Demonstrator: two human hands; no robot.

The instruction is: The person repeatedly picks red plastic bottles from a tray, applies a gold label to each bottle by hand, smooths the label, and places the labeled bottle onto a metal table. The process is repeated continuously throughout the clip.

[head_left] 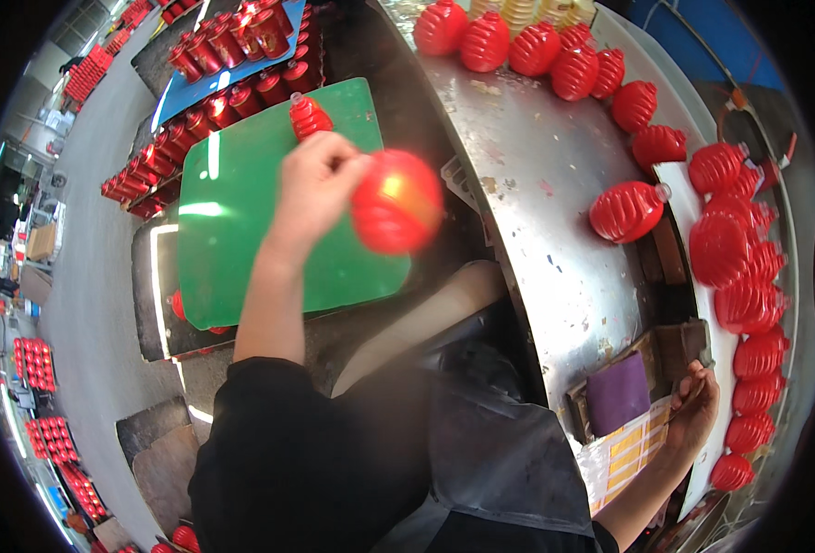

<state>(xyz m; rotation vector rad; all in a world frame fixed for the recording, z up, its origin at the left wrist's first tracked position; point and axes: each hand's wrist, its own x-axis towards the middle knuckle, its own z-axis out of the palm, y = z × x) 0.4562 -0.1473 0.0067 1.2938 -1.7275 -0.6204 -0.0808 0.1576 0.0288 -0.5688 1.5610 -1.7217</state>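
My left hand, raised over a green board, is closed around the neck end of a red ribbed bottle. The bottle is smeared by motion, and a yellowish patch shows on its side. Just beyond that hand, another red bottle sits on the board. Down at the right, my right hand has its fingers curled beside a dark block-like piece; what they grip is hard to make out. Next to it lie a purple pad and a sheet with yellow-orange rectangles.
A worn metal worktop runs along my right, with a lone red bottle lying on it. Several more red bottles line its far and right sides. Red canisters stand on a blue board at the upper left.
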